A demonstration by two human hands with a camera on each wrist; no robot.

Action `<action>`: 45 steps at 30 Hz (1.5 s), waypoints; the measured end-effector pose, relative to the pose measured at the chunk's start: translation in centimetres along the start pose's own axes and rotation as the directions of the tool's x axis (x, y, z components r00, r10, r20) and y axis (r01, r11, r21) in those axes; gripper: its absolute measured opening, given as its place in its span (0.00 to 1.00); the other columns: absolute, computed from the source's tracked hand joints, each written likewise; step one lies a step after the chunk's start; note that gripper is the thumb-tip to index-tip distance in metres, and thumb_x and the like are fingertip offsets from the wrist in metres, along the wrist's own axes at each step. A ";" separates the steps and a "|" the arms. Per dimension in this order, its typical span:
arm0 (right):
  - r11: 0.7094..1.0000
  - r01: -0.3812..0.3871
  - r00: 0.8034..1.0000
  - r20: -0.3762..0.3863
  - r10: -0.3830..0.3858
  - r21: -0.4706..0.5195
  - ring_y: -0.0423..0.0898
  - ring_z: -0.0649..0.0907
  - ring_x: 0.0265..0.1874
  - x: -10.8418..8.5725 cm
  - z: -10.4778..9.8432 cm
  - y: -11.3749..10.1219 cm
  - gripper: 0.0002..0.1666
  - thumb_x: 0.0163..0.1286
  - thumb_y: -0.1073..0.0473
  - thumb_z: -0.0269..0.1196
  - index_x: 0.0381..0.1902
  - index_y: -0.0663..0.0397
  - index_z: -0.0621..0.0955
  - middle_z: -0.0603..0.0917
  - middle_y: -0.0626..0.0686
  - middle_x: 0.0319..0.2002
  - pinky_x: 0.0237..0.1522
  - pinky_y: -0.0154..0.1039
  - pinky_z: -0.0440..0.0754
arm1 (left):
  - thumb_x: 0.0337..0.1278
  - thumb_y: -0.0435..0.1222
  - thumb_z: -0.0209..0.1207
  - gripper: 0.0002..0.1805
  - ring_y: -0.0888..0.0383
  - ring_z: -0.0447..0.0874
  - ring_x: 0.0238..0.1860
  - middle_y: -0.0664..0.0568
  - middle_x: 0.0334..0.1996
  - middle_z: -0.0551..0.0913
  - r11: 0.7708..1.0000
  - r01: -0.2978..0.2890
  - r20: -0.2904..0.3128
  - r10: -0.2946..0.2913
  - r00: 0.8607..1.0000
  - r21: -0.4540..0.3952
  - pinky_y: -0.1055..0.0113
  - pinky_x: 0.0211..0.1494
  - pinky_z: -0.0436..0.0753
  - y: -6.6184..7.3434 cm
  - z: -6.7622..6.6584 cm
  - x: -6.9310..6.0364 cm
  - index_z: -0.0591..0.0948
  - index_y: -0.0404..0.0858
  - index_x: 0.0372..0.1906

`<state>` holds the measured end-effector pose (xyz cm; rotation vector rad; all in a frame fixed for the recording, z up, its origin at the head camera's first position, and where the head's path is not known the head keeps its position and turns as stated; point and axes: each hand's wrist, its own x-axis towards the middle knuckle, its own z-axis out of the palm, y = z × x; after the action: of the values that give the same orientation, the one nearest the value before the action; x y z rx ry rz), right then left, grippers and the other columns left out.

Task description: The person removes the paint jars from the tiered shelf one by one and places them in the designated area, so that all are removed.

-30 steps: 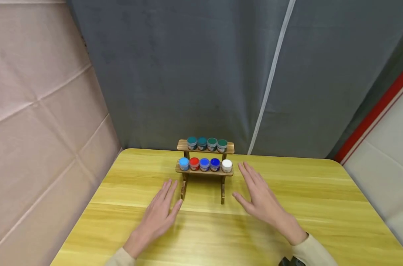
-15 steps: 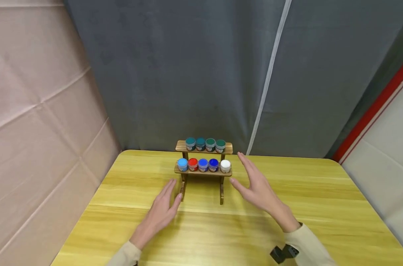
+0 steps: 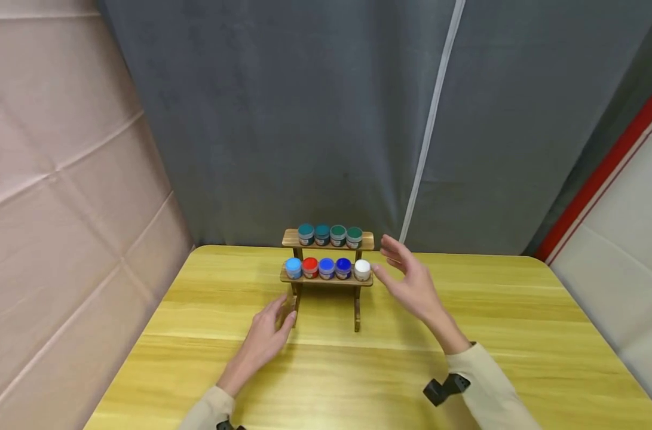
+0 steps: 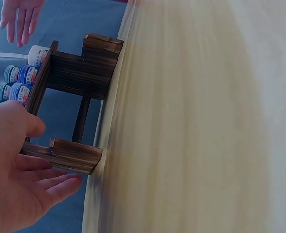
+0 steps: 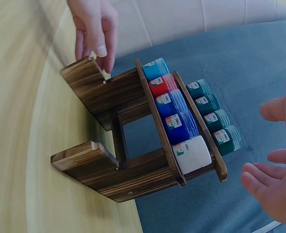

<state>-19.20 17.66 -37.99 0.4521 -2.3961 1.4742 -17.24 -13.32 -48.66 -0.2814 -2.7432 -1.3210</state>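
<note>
A two-tier wooden rack (image 3: pixel 327 282) holds small paint jars: several with teal or green lids on the upper shelf; light blue, red, blue, dark blue and white (image 3: pixel 362 270) ones on the lower. My left hand (image 3: pixel 261 340) is at the rack's left leg; in the left wrist view the thumb and fingers of that hand (image 4: pixel 16 179) lie on either side of the leg (image 4: pixel 75 154), loosely bent. Whether they touch it I cannot tell. My right hand (image 3: pixel 414 289) hovers beside the white jar, thumb apart and fingers slightly bent, holding nothing, as the right wrist view of it (image 5: pixel 281 170) confirms.
The rack stands on a yellow wood-grain table (image 3: pixel 326 382), near its back edge. Behind hangs a dark grey curtain (image 3: pixel 282 119) with a pale strip. A pale fabric wall (image 3: pixel 62 239) rises at left, and a white panel with a red border (image 3: pixel 605 179) at right.
My right hand has moved up and inward to the rack's upper right side, its fingers bending a little. My left hand has come closer to the left leg. The rack stands in place.
</note>
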 end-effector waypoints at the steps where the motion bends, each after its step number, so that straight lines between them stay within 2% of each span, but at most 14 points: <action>1: 1.000 -0.002 1.000 -0.005 0.002 0.010 0.57 0.78 0.67 0.2 0.0 0.1 0.37 0.69 0.61 0.68 0.73 0.60 0.69 0.75 0.61 0.70 0.69 0.47 0.77 | 0.74 0.43 0.56 0.32 0.37 0.79 0.64 0.34 0.69 0.72 1.000 0.004 0.004 -0.004 1.000 -0.017 0.48 0.66 0.82 -0.1 0.1 0.1 0.66 0.31 0.74; 10: 0.990 -0.055 0.998 -0.010 0.056 0.126 0.59 0.78 0.65 2.3 0.1 0.7 0.33 0.71 0.61 0.66 0.70 0.65 0.71 0.76 0.63 0.68 0.69 0.45 0.77 | 0.74 0.40 0.56 0.30 0.37 0.84 0.58 0.30 0.62 0.78 0.995 0.020 -0.009 -0.021 1.000 -0.096 0.54 0.59 0.87 -1.0 0.6 0.6 0.67 0.28 0.73; 17: 0.985 -0.071 0.997 -0.006 0.073 0.154 0.58 0.79 0.65 3.3 0.5 0.9 0.33 0.70 0.61 0.68 0.69 0.64 0.72 0.77 0.64 0.67 0.69 0.46 0.77 | 0.74 0.38 0.56 0.28 0.43 0.86 0.56 0.34 0.60 0.81 0.991 0.035 -0.004 -0.036 0.999 -0.132 0.62 0.55 0.89 -1.0 1.0 1.0 0.69 0.29 0.72; 24: 0.987 -0.068 0.998 -0.001 0.069 0.144 0.58 0.80 0.64 3.8 0.9 0.8 0.33 0.69 0.60 0.68 0.69 0.63 0.72 0.78 0.64 0.66 0.69 0.47 0.78 | 0.77 0.40 0.54 0.27 0.43 0.84 0.59 0.35 0.62 0.80 0.988 0.056 0.020 -0.053 0.998 -0.141 0.59 0.59 0.87 -1.1 1.0 1.1 0.70 0.31 0.72; 32: 0.987 -0.088 0.996 0.017 0.087 0.134 0.56 0.79 0.65 4.8 1.7 0.9 0.34 0.70 0.58 0.68 0.70 0.61 0.72 0.77 0.62 0.67 0.69 0.47 0.78 | 0.77 0.43 0.53 0.28 0.40 0.80 0.64 0.34 0.65 0.78 0.974 0.118 0.057 -0.109 0.992 -0.193 0.53 0.64 0.83 -1.5 1.1 1.2 0.70 0.33 0.73; 38: 0.989 -0.075 0.997 0.001 0.076 0.129 0.58 0.80 0.64 5.3 2.5 1.0 0.33 0.68 0.60 0.69 0.68 0.62 0.73 0.78 0.64 0.66 0.68 0.50 0.79 | 0.77 0.45 0.53 0.29 0.40 0.79 0.65 0.34 0.65 0.77 0.960 0.141 0.066 -0.129 0.989 -0.240 0.55 0.64 0.83 -1.9 1.2 1.2 0.71 0.33 0.72; 45: 0.994 -0.086 0.996 -0.010 0.087 0.060 0.56 0.82 0.59 5.7 3.3 1.1 0.30 0.68 0.58 0.70 0.65 0.60 0.76 0.81 0.61 0.61 0.67 0.50 0.81 | 0.76 0.44 0.54 0.28 0.38 0.79 0.65 0.33 0.64 0.78 0.949 0.146 0.061 -0.134 0.989 -0.281 0.56 0.64 0.84 -2.2 1.4 1.3 0.72 0.32 0.71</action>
<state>-25.12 14.56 -37.95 0.3556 -2.3946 1.5842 -18.93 -13.34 -51.01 -0.1342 -2.6429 -1.7702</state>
